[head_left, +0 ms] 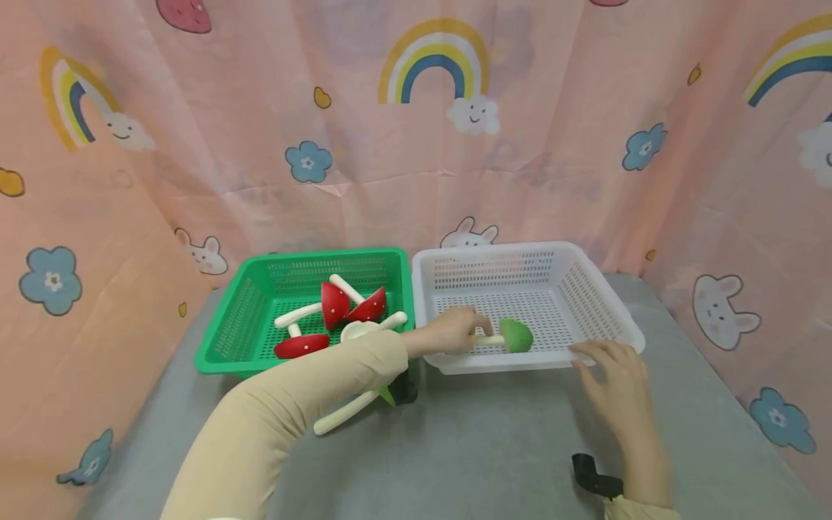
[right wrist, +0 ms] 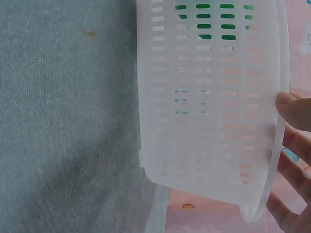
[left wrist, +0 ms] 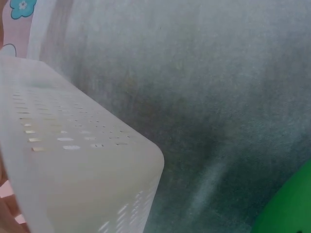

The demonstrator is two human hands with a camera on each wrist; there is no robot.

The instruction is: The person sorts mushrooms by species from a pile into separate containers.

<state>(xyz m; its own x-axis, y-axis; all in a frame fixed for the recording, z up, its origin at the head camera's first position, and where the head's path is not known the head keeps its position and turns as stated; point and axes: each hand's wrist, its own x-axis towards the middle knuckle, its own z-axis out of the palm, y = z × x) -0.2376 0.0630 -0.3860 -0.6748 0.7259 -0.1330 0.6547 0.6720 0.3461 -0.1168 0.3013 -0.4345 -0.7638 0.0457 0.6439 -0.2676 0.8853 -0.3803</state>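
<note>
My left hand [head_left: 451,331] reaches over the near rim of the white basket [head_left: 529,359] and holds the stem end of a green-capped toy mushroom [head_left: 517,336]. That mushroom lies sideways inside the basket, its cap pointing right. At the basket's near right corner, my right hand [head_left: 614,379] pinches the rim; in the right wrist view its thumb [right wrist: 286,100] is on the rim and the other fingers are on the inner side. The left wrist view shows mostly the white basket's outer wall [left wrist: 107,184], with only a bit of the left fingers at its edge.
A green basket [head_left: 224,347] on the left holds several red-capped toy mushrooms [head_left: 302,346] and a pale one [head_left: 357,330]. Partly under the left arm, another stem [head_left: 344,414] with some green lies on the grey table [head_left: 487,440]. A printed pink curtain [head_left: 552,173] hangs behind.
</note>
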